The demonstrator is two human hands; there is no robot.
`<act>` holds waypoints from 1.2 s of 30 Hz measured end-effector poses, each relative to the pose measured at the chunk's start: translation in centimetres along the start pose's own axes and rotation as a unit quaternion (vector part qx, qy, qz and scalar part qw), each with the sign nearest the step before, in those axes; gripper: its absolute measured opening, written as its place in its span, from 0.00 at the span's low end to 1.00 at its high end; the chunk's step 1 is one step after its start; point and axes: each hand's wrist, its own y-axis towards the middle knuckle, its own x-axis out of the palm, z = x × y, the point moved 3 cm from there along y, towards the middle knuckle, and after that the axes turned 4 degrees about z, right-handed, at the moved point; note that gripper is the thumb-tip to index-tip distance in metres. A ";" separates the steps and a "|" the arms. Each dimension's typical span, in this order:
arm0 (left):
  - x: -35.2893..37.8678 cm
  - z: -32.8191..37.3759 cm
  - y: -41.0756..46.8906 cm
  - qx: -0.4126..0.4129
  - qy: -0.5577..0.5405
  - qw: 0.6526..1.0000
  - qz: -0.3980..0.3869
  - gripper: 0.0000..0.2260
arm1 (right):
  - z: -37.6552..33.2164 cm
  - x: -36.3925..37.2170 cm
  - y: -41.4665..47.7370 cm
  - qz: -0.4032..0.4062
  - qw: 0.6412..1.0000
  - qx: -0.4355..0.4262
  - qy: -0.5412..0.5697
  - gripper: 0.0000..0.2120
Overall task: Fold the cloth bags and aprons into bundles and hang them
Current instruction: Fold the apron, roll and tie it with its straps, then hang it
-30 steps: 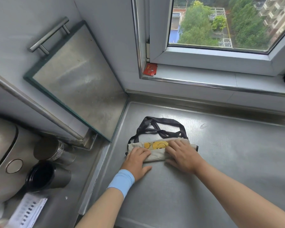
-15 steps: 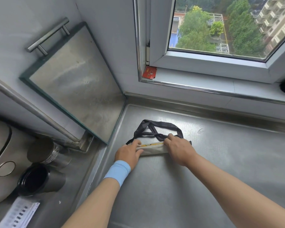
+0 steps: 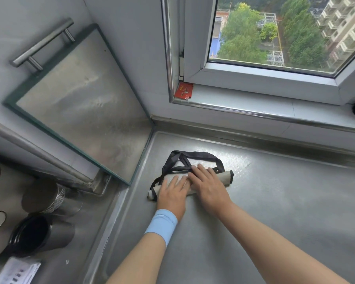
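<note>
**Hands.** Your left hand (image 3: 173, 191), with a blue wristband (image 3: 161, 223) at the wrist, lay flat on the near-left part of the roll. Its fingers were straight and pressed down, gripping nothing. Your right hand (image 3: 208, 185) lay just beside it, also flat and gripping nothing. Its fingers were spread over the middle of the roll, and the fingertips reached the base of the straps.

**Change noted.** A second earlier the cloth bag (image 3: 223, 177) was a flat folded band with a yellow print on its upper face. Half a second earlier only a sliver of yellow remained. At this moment no print showed, and the bag had become a tight tube under your palms. You had rolled it away from yourself. In my judgement the rolling stage was all but finished. The bundle was not yet secured, and hanging was still outstanding.

**Position and orientation.** The bag lay on the worktop (image 3: 275, 201), towards its rear left corner. Its long axis ran across your front, from near-left to far-right. The dark-edged right end sat farther from you than the left end. The black straps (image 3: 201, 155) lay loose in a loop on the far side of the roll, pointing towards the window wall.

**Beyond.** A red packet (image 3: 183, 90) sat in the left corner of the window sill, well apart from the bag.
</note>
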 end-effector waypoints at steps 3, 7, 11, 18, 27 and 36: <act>0.5 -1.2 -0.9 -0.001 -0.010 0.999 -0.031 0.27 | 0.4 1.2 -1.1 -0.040 0.998 -0.042 -0.035 0.29; 0.7 -3.4 -1.3 0.019 -0.020 0.999 -0.034 0.31 | 2.6 0.9 -1.2 -0.069 0.997 -0.018 -0.024 0.31; 0.5 -4.7 -1.3 0.026 -0.005 0.996 -0.085 0.32 | 4.2 0.8 -0.9 -0.104 0.995 -0.012 -0.007 0.35; -0.6 -4.0 -0.9 0.007 -0.020 0.997 -0.078 0.27 | 4.6 0.3 -0.3 -0.101 0.994 -0.028 -0.017 0.29; -6.1 -1.3 1.3 -0.059 0.035 0.993 -0.095 0.12 | 1.5 -4.3 1.1 -0.040 0.977 -0.149 -0.150 0.23; -13.9 -1.6 -0.9 -0.050 -0.109 0.985 -0.128 0.07 | -1.0 -15.4 3.1 -0.241 0.969 0.010 0.059 0.13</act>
